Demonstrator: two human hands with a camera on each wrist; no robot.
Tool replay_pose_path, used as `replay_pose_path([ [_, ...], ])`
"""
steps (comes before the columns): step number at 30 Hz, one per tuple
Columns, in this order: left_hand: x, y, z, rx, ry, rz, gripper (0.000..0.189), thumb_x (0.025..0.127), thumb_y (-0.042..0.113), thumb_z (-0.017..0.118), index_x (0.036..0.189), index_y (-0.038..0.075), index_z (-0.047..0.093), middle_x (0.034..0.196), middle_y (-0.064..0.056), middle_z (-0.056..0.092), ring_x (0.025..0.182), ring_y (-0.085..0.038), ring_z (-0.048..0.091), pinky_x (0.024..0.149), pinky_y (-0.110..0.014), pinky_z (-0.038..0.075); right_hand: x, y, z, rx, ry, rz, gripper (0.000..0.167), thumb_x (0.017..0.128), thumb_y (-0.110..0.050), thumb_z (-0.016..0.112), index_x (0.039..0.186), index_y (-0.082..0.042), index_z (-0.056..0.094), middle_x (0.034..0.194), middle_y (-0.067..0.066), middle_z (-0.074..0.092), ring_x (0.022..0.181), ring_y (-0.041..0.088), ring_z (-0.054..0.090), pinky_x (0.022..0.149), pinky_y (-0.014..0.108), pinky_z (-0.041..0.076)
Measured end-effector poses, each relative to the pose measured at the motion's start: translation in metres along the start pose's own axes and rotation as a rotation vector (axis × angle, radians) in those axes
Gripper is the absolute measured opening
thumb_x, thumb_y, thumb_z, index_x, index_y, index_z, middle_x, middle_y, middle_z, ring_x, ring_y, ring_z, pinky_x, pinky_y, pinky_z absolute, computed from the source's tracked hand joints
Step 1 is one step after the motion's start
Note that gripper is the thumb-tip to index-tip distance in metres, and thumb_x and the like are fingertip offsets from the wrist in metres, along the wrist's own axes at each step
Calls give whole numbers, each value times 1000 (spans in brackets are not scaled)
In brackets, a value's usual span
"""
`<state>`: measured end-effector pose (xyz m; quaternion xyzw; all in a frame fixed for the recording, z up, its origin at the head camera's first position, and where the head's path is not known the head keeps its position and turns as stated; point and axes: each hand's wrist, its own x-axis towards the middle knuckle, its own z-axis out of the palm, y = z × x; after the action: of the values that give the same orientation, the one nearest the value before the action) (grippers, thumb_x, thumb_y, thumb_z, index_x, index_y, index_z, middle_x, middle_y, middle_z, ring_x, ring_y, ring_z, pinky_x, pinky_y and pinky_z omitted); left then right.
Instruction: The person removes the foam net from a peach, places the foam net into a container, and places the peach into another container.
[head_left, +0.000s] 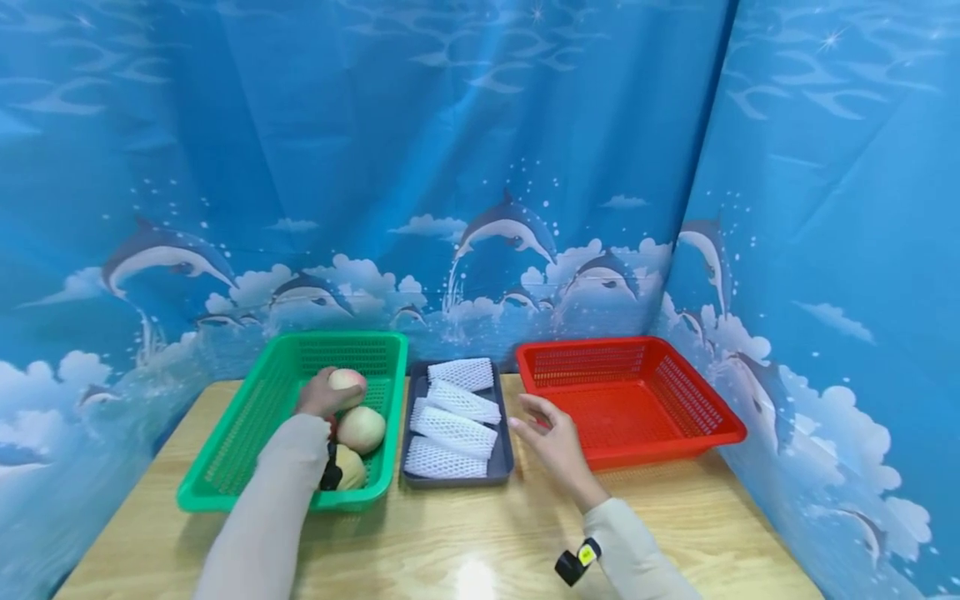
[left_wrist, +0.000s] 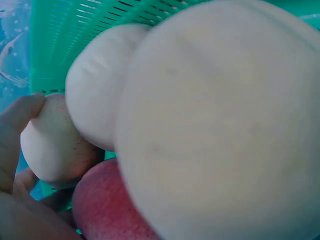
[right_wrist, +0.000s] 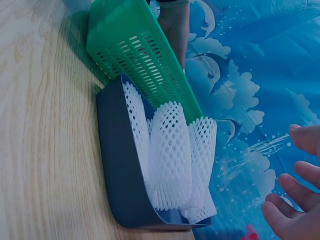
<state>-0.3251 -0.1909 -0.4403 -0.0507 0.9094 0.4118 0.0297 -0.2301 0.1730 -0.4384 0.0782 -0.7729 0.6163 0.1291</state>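
Observation:
Inside the green basket (head_left: 292, 337), my left hand (head_left: 318, 395) grips a pale peach with a pink blush (head_left: 347, 382) near the back. In the left wrist view, the thumb and fingers curl round that peach (left_wrist: 55, 145) from the side. More fruit lies close by: a pale peach (head_left: 362, 430), a yellowish one (head_left: 349, 468) and a dark red one (left_wrist: 107, 205) mostly hidden by the arm in the head view. My right hand (head_left: 553, 437) hovers with relaxed, parted fingers between the dark tray (head_left: 504, 467) and the red basket (head_left: 622, 458), holding nothing.
Several white foam net sleeves (head_left: 453, 432) lie across the dark tray, which stands between the two baskets on the wooden table (head_left: 435, 542). A blue curtain printed with dolphins (head_left: 480, 167) hangs directly behind the table and along its right side.

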Motion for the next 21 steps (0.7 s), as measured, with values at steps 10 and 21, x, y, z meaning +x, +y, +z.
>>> replay_pose_path([
  [10,15,-14,11,227,-20,-27,73,87,47,62,142,3,41,125,-31,54,113,-54,46,97,-71,25,1,0,-5,0,12,-5,42,86,-5,70,125,5,58,126,21,60,118,34,55,102,45,46],
  [21,11,-12,11,216,-16,-47,71,88,44,62,142,2,41,126,-31,53,115,-53,46,101,-72,21,-4,-15,-4,-2,-4,-2,40,86,-1,69,123,8,57,124,24,60,117,38,55,102,51,45],
])
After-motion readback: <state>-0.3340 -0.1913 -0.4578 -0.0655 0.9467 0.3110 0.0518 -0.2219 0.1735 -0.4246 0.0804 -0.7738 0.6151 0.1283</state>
